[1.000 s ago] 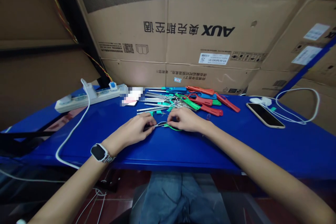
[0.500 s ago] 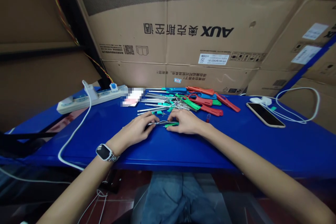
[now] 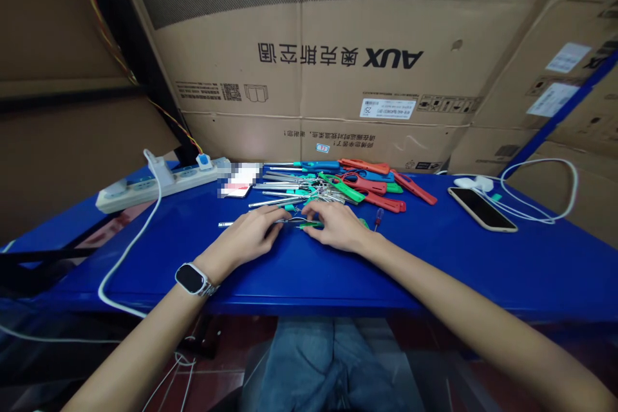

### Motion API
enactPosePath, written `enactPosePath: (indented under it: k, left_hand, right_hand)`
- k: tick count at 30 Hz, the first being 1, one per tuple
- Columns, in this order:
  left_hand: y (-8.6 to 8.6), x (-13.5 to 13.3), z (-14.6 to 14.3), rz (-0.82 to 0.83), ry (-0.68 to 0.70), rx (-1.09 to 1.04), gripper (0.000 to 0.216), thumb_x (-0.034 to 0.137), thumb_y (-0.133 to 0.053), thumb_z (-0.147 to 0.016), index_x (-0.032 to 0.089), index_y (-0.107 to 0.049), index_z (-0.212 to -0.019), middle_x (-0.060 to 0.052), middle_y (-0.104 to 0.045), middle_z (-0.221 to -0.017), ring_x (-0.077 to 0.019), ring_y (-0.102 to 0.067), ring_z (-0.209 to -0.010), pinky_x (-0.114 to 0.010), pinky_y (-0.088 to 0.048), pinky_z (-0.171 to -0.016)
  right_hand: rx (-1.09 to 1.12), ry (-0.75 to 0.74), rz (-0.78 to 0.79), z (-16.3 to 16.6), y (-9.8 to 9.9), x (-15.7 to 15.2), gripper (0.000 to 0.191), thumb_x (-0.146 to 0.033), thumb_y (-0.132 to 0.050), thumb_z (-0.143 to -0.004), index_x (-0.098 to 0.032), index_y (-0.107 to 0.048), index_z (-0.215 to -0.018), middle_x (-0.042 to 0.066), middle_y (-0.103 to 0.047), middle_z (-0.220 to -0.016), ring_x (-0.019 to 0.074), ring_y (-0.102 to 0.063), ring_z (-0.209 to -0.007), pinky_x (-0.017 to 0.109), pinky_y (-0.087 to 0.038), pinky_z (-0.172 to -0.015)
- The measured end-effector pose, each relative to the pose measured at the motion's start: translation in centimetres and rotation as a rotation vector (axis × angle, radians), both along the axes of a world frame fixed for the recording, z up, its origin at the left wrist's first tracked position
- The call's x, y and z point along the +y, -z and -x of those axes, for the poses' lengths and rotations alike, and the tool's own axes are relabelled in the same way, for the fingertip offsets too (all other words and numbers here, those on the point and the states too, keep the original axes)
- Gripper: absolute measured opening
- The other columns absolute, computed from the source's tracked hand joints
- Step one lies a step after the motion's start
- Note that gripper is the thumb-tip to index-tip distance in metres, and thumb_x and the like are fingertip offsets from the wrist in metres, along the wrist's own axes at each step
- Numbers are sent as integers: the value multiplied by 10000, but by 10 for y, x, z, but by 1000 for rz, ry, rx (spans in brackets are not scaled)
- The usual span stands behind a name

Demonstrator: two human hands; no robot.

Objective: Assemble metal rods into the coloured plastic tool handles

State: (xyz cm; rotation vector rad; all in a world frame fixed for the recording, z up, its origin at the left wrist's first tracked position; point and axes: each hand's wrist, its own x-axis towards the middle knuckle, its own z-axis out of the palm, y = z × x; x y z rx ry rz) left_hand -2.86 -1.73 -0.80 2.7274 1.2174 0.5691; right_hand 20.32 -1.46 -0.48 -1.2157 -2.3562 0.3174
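Metal tube (image 3: 224, 224) has shifted since the earlier frame: its end now projects beyond the left hand (image 3: 253, 232), where it was not visible half a second ago. Both hands remain close together over the blue surface (image 3: 309, 277), in front of a heap of lighter parts (image 3: 367, 185).

Left grip: fingers and thumb drawn together on the tube; the exact contact is hidden. Right grip: the right hand (image 3: 338, 226) curls over a green handle (image 3: 311, 224), fingertips slightly apart from the thumb; whether it pinches the handle, the thin wire (image 3: 295, 219) or both cannot be told. Tube and handle lie roughly in line between the hands, with a gap spanned by the wire.

Risks, as judged: pulling the hands apart could strain or detach the wire; a loose left hold could let the tube roll; the right forearm, just beside the screwdriver (image 3: 379, 215), could knock it.
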Motion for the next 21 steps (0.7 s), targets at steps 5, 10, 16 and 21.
enactPosePath:
  k: [5, 10, 16, 21]
  left_hand:
    - [0, -3, 1, -54, -35, 18, 341, 261, -400, -999, 236, -629, -1251, -85, -676, -1173, -245, -655, -1061, -391, -523, -936]
    - [2, -5, 1, -109, -66, 73, 363, 279, -375, -1016, 259, -616, -1286, -81, -644, -1243, -241, -661, -1046, -381, -553, -886]
    - [4, -3, 0, -182, -14, 150, 392, 220, -376, -1008, 252, -575, -1345, -84, -653, -1113, -229, -643, -1006, -330, -558, -796]
    - [1, -4, 1, -205, 5, 198, 428, 146, -404, -973, 247, -580, -1350, -82, -648, -1082, -223, -634, -966, -317, -544, -770]
  right_hand:
    - [-16, 11, -59, 2, 1, -4, 356, -250, -666, -838, -243, -555, -1177, -2, -710, -946, 176, -647, -812, 266, -362, -644]
    - [-64, 44, -109, 6, 2, -7, 360, -256, -658, -852, -238, -519, -1184, 15, -704, -967, 183, -639, -793, 270, -325, -611]
    - [-88, 65, -143, 7, 2, -10, 269, -284, -639, -864, -225, -538, -1106, 56, -661, -1133, 180, -618, -794, 277, -311, -598]
    - [-10, 49, -109, 6, 2, -9, 151, -209, -575, -887, -220, -590, -1037, 26, -682, -1029, 153, -597, -772, 263, -313, -611]
